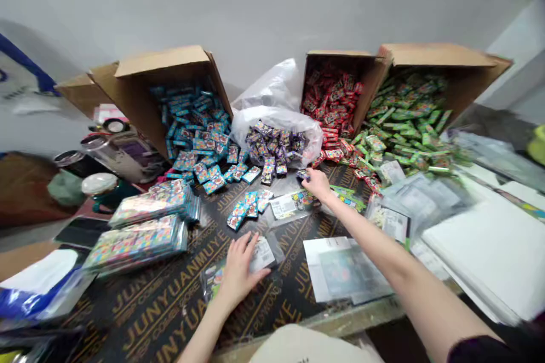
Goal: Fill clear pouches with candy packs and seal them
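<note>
Right hand: fingertips pinch a purple packet beside an open plastic bag of more.
Left hand: spread, resting on a clear labelled pouch, apart from the right.
Stacked packs: piled at left, apparently finished.
Loose packets: blue, red, green, spilling from cardboard boxes; much seems left.

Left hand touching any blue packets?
No, the left hand lies over a labelled clear bag, with black table showing between it and the blue packets.
</note>
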Available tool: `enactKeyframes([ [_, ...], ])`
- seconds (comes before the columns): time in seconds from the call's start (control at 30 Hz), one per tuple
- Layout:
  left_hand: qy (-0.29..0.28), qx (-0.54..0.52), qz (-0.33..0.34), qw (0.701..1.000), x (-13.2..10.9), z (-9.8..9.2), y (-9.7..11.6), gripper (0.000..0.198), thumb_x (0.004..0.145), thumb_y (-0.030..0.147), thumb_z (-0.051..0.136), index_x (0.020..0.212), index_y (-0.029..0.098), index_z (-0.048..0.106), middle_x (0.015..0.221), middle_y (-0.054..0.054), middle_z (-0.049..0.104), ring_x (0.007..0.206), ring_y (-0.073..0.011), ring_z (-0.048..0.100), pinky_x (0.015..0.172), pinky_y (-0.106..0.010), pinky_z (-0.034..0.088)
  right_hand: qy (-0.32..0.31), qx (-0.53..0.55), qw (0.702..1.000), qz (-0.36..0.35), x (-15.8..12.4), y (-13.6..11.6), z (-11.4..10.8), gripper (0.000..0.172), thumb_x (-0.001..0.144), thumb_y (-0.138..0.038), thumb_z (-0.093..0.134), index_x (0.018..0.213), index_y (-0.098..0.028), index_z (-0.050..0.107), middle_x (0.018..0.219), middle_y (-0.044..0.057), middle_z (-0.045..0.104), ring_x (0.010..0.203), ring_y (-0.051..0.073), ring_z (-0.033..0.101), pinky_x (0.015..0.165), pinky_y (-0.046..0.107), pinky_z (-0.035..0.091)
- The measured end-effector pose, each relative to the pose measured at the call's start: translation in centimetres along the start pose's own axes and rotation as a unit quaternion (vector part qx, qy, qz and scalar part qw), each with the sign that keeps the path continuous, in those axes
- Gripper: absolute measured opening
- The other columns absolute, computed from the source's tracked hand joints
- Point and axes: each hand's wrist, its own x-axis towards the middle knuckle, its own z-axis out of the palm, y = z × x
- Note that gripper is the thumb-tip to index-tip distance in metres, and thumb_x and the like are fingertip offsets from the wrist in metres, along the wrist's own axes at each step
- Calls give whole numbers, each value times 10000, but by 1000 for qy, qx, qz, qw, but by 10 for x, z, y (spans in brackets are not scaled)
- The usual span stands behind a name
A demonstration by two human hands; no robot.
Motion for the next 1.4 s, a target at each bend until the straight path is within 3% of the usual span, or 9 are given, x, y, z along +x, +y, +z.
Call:
enactKeyframes([
  [0.13, 49, -187, -121, 974, 19, 5, 32, 468, 699, 423, 615, 1105, 190, 592, 1145, -101, 595, 1069, -245, 528, 947, -410, 369, -75, 95, 992, 31, -55, -14, 23, 321, 749, -429, 507, 835, -153, 647, 807, 54, 668, 758, 215, 617, 698, 329, 481],
  [0.3, 65, -492, -246, 832, 41, 17, 66, 395, 702, 472, 604, 819, 102, 677, 773, -75, 684, 677, -151, 614, 697, -277, 468, -247, 331, 898, 152, -143, -32, 36, 383, 793, -510, 470, 930, -181, 611, 794, 49, 662, 627, 194, 628, 579, 331, 508],
  [0.43, 59, -541, -289, 787, 37, 12, 67, 305, 641, 389, 687, 712, 92, 677, 660, -49, 667, 566, -110, 569, 625, -241, 448, -249, 203, 947, 16, -164, -31, 19, 463, 708, -443, 625, 1100, -207, 558, 1022, 70, 620, 899, 228, 592, 791, 375, 473],
  [0.57, 17, -511, -294, 808, 24, 7, 64, 289, 637, 373, 691, 658, 87, 665, 579, -33, 634, 496, -97, 525, 544, -220, 410, -284, 97, 938, -175, -157, -35, 4, 936, 565, -333, 751, 1354, -245, 256, 1387, 85, 318, 1247, 270, 327, 1022, 432, 279],
  [0.73, -60, -405, -228, 884, 15, 2, 61, 368, 695, 457, 610, 651, 95, 663, 590, -35, 623, 536, -121, 525, 570, -237, 408, -302, 62, 913, -267, -156, -42, 10, 788, 573, -204, 678, 1290, -217, 352, 1279, 78, 433, 1193, 247, 385, 1024, 386, 274],
  [0.9, -77, -35, -52, 995, 3, -12, 28, 698, 547, 507, 697, 1149, 182, 559, 1119, -107, 578, 1051, -288, 480, 941, -433, 314, -234, 3, 938, -257, -149, -16, 14, 705, 565, -195, 657, 1223, -199, 405, 1176, 84, 497, 1106, 247, 446, 953, 380, 333],
  [1.03, -108, 156, 19, 982, -9, -13, 6, 1036, 486, 374, 746, 1369, 192, 235, 1174, -110, 515, 1105, -291, 439, 1011, -493, 203, -253, -87, 925, -271, -144, 8, 13, 740, 585, -320, 705, 1245, -207, 391, 1200, 100, 509, 1109, 278, 447, 940, 433, 298],
  [1.3, -114, 99, 61, 987, -9, -13, 16, 1053, 581, 279, 685, 1397, 212, 23, 1269, -90, 444, 1168, -248, 409, 1053, -446, 195, -374, -58, 882, -280, -146, 9, 14, 888, 615, -485, 692, 1345, -225, 258, 1323, 107, 424, 1185, 271, 410, 1012, 436, 209],
  [1.4, -106, 80, 60, 989, -5, -16, 18, 1028, 594, 286, 675, 1398, 210, 39, 1274, -104, 435, 1162, -261, 413, 1005, -431, 289, -336, -59, 904, -257, -149, 7, 16, 1039, 551, -551, 707, 1378, -225, 169, 1377, 124, 347, 1245, 287, 337, 1041, 461, 123],
])
